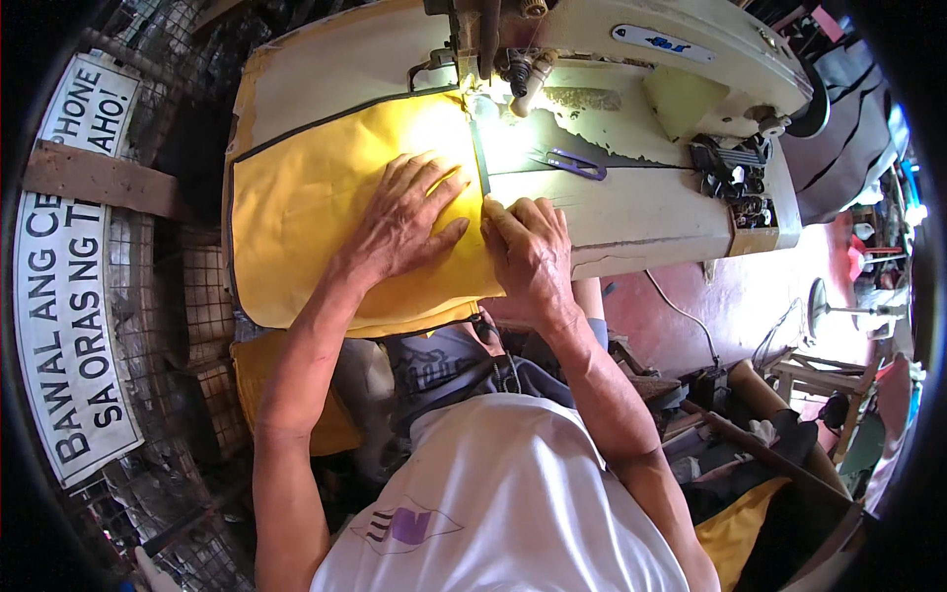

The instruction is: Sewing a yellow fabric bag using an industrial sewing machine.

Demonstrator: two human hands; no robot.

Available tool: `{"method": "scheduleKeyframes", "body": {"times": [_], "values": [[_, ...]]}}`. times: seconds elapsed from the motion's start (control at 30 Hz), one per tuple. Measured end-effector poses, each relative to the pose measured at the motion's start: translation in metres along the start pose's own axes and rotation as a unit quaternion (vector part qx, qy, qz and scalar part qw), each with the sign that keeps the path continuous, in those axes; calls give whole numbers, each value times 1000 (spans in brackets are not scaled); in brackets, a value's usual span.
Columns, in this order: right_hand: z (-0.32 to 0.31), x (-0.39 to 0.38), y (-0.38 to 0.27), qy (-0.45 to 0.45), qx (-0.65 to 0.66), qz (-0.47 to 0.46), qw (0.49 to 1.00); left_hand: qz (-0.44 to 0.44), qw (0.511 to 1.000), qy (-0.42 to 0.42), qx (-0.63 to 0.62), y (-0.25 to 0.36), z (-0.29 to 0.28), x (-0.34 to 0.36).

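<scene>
Your left hand: fingers spread on yellow fabric | your right hand, nearer: pinching black edging, long axis toward the sewing machine

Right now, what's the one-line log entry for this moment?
left hand: spread on yellow cloth; right hand: curled at its dark edge; sewing machine: light on; purple snips: right of cloth

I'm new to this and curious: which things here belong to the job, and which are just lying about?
Seems part of the job:
- yellow fabric, under the spread left hand
- right hand, at the fabric's dark-edged side
- sewing machine

Probably just around:
- purple tool, untouched on the worktop
- white sign
</scene>
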State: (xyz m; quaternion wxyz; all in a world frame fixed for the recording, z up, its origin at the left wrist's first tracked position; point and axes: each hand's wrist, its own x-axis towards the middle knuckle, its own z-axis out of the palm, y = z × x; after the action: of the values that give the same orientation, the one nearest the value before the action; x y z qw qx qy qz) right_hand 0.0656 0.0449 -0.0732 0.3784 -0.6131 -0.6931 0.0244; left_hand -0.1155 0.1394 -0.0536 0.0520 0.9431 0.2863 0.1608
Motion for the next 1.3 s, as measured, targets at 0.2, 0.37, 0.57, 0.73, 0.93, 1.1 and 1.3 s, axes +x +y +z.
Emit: {"method": "scheduleKeyframes", "body": {"times": [0.2, 0.37, 0.57, 0.73, 0.93, 1.1, 1.3], "values": [[-7, 1, 5, -9, 101, 48, 994, 31, 999, -10, 40, 7, -4, 6], [-9, 3, 4, -27, 100, 48, 994, 17, 1000, -16, 16, 3, -4, 2], [-10, 7, -2, -43, 6, -31, 999, 27, 1000, -5, 11, 1, -1, 3], [-11, 7, 2, -80, -19, -77, 994, 25, 1000, 1, 9, 1, -3, 2], [-9, 4, 0, -66, -42, -63, 995, 33, 999, 22, -6, 0, -1, 5], [-4, 21, 3, -69, -43, -45, 996, 33, 999, 23, -2, -15, 2, 16], [12, 36, 10, -21, -34, -61, 997, 65, 997, 45, -7, -35, -2, 32]]}}
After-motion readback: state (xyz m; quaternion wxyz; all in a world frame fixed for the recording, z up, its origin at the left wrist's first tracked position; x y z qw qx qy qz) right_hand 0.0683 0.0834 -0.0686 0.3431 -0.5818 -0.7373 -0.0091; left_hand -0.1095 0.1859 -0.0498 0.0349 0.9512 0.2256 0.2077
